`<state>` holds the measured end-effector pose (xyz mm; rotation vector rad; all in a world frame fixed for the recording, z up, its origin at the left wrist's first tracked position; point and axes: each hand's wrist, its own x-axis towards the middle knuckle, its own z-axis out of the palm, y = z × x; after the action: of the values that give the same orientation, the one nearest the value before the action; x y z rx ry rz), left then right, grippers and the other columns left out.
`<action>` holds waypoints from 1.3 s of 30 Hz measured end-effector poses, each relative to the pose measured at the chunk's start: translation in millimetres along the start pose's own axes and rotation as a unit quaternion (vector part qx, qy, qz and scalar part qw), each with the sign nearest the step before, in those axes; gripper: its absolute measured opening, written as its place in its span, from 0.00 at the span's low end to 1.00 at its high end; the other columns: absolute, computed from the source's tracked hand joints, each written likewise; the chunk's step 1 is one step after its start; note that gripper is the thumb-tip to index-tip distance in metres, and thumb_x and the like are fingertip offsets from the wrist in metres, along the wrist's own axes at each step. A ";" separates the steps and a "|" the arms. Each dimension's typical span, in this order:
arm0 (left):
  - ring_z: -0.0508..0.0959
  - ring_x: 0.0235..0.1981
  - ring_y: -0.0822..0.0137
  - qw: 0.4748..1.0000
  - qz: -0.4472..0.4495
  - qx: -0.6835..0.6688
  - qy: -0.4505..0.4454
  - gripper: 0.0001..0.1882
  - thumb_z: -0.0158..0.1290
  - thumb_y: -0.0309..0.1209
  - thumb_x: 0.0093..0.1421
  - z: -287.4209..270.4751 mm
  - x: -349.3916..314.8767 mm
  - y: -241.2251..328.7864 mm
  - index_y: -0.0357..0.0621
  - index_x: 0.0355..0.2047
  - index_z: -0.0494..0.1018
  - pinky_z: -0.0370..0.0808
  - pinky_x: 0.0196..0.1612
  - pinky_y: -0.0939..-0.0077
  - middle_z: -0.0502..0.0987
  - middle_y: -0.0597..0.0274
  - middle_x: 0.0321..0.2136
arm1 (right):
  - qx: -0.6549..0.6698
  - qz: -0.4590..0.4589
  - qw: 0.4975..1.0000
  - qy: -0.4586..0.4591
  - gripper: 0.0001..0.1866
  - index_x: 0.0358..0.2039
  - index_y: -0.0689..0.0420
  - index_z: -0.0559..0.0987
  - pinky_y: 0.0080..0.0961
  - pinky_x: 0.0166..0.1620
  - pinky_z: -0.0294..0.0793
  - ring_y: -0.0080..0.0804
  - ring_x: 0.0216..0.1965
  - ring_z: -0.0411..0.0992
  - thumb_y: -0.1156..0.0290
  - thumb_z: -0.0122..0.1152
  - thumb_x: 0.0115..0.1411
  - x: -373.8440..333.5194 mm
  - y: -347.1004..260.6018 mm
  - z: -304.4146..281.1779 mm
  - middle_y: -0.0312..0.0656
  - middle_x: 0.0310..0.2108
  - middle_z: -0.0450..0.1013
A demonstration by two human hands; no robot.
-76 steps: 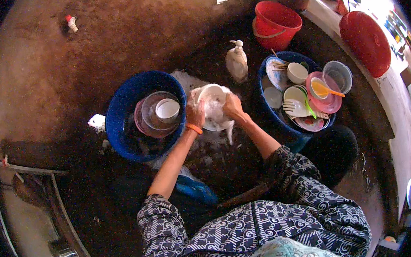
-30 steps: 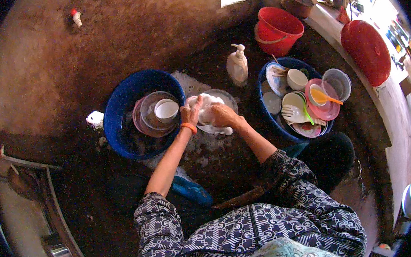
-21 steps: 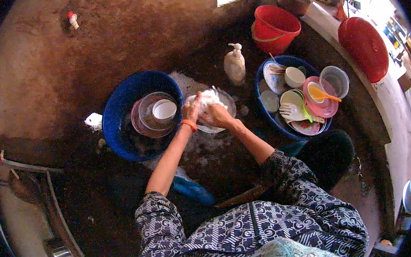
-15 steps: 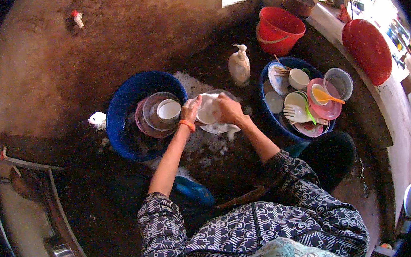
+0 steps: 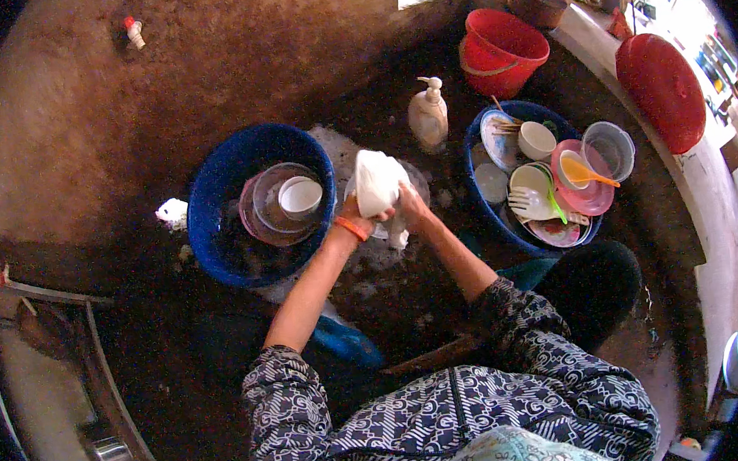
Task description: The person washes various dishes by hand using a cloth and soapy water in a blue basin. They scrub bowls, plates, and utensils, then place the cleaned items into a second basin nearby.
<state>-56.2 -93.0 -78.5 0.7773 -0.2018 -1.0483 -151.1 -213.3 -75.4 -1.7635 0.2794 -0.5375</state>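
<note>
Between both hands a soapy white bowl [image 5: 376, 178] is held tilted, its outer side turned up. My left hand [image 5: 355, 213] grips the bowl's near left edge, an orange band round its wrist. On the near right side my right hand [image 5: 411, 204] is closed against the bowl; its fingertips are partly hidden. A white, foamy, cloth-like piece [image 5: 398, 235] hangs just below that hand. Behind the bowl, a see-through basin [image 5: 418, 177] shows in part on the wet, sudsy floor.
To the left stands a blue tub [image 5: 210, 169] with a white bowl [image 5: 300, 196] and clear containers inside. A second blue tub [image 5: 481, 196] at right holds several dishes, utensils and a pink bowl [image 5: 593, 199]. Beyond are a pump bottle [image 5: 429, 118], red bucket [image 5: 506, 72] and red basin [image 5: 660, 93].
The bowl has turned from showing its inside to showing its outside. My left hand has shifted right and nearer under it, and my right hand has moved to its near right edge.
</note>
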 end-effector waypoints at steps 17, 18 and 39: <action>0.56 0.64 0.59 0.691 0.223 0.682 -0.083 0.31 0.47 0.39 0.59 -37.9 1.3 -1.8 0.50 0.62 0.56 0.49 0.67 0.66 0.60 0.57 0.61 | -0.153 -0.084 0.979 0.102 0.24 0.47 0.58 0.74 0.33 0.52 0.66 0.44 0.51 0.68 0.61 0.63 0.52 21.8 -95.0 26.8 0.51 0.49 0.70; 0.55 0.65 0.59 0.599 0.229 0.762 -0.094 0.32 0.47 0.40 0.59 -36.8 1.6 -2.3 0.50 0.63 0.55 0.48 0.67 0.66 0.59 0.57 0.62 | -0.017 0.034 0.996 0.077 0.22 0.46 0.58 0.75 0.32 0.49 0.68 0.37 0.48 0.70 0.58 0.61 0.54 25.1 -93.3 19.8 0.49 0.47 0.72; 0.76 0.41 0.56 0.947 0.134 0.237 0.169 0.27 0.50 0.40 0.56 -26.6 2.6 37.8 0.52 0.55 0.57 0.81 0.28 0.61 0.70 0.58 0.47 | -0.006 0.011 1.000 -0.027 0.27 0.60 0.54 0.61 0.41 0.61 0.56 0.38 0.59 0.60 0.57 0.50 0.64 26.5 -92.3 22.7 0.44 0.57 0.62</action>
<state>-15.1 -72.4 -73.2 1.3118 -0.2607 -0.5967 -125.5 -182.1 14.6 -1.7819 0.2653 -0.4718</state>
